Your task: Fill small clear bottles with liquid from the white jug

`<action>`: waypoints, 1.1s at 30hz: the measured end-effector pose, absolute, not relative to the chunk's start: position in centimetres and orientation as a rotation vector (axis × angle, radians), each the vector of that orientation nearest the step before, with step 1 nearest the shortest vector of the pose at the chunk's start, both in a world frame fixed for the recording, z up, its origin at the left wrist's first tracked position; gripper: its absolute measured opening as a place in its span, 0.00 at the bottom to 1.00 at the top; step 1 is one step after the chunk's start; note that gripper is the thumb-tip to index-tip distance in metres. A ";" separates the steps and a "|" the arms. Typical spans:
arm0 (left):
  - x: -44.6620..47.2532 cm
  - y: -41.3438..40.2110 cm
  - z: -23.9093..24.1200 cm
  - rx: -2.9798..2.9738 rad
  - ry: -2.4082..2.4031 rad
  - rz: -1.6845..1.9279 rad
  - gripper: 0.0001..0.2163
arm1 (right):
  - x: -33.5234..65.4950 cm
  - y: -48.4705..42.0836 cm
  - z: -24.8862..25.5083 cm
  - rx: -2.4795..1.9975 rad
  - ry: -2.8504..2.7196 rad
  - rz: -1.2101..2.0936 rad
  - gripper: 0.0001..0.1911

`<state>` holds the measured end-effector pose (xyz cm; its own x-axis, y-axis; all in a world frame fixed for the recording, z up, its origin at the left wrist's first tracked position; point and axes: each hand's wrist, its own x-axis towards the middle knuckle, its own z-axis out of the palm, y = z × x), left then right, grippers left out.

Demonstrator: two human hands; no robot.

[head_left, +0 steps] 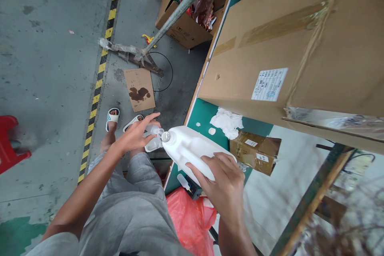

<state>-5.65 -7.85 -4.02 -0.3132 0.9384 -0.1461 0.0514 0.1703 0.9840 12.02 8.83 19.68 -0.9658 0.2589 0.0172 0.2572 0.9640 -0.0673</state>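
Observation:
A white plastic jug (187, 138) lies tilted in the middle of the view, its open mouth pointing left. My right hand (223, 176) is wrapped round the jug at its handle and lower end. At the jug's mouth is a small clear bottle (153, 144), its neck up against the jug's opening. My left hand (135, 132) grips this bottle near its neck between thumb and fingers. Whether liquid is flowing between them I cannot tell. Below the jug, a small white bottle (183, 183) with a yellow tip lies by a dark box on the green bench (198, 112).
Large cardboard cartons (234, 60) stand on the bench, with crumpled white tissue (227, 123) and a small carton (255, 150) nearby. A red plastic bag (192, 216) hangs close to my body. On the floor are a metal stand (180, 10) and a stained cardboard sheet (138, 80).

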 end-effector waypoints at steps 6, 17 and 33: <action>-5.7 -7.7 -3.8 0.976 1.556 1.257 0.34 | 11.9 8.9 19.7 -0.389 -3.090 0.061 0.13; -5.6 -7.6 -4.1 0.971 1.556 1.307 0.34 | 11.8 9.0 19.8 -0.401 -3.093 0.056 0.13; -5.7 -7.6 -4.0 0.976 1.566 1.293 0.34 | 11.5 9.0 19.8 -0.380 -3.091 0.045 0.13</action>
